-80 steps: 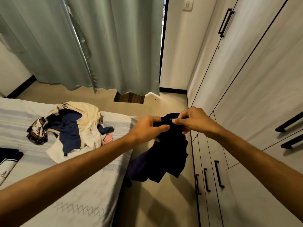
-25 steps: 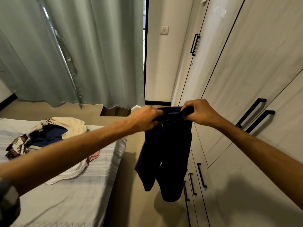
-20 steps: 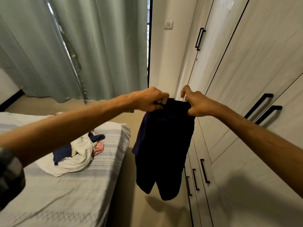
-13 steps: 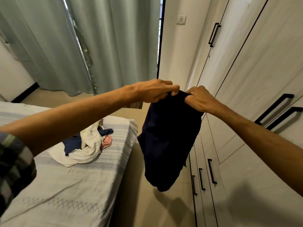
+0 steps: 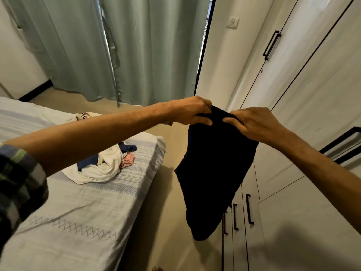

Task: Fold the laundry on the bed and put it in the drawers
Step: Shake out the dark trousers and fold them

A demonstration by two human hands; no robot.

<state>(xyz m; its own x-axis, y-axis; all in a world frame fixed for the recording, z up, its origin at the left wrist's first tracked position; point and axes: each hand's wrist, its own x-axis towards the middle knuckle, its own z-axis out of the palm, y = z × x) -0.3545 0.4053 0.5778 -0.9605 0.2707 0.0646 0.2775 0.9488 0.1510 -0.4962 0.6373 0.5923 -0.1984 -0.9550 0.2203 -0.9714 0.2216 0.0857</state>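
A dark navy garment (image 5: 213, 173) hangs in the air above the floor between the bed and the wardrobe. My left hand (image 5: 190, 110) pinches its top edge on the left. My right hand (image 5: 252, 122) grips the same edge on the right, close beside the left. The cloth drops down in one long fold. A pile of unfolded laundry (image 5: 105, 163), white, navy and pink, lies on the bed (image 5: 78, 212) at the left, partly hidden by my left forearm.
A white wardrobe with black handles fills the right side, with low doors or drawers (image 5: 248, 212) behind the hanging cloth. Green curtains (image 5: 117, 45) hang at the back. A narrow strip of floor (image 5: 166, 202) runs between bed and wardrobe.
The bunched garment has been lifted and now hangs down at full length. My hands have drawn closer together along its top edge, and my view has swung towards the wardrobe.
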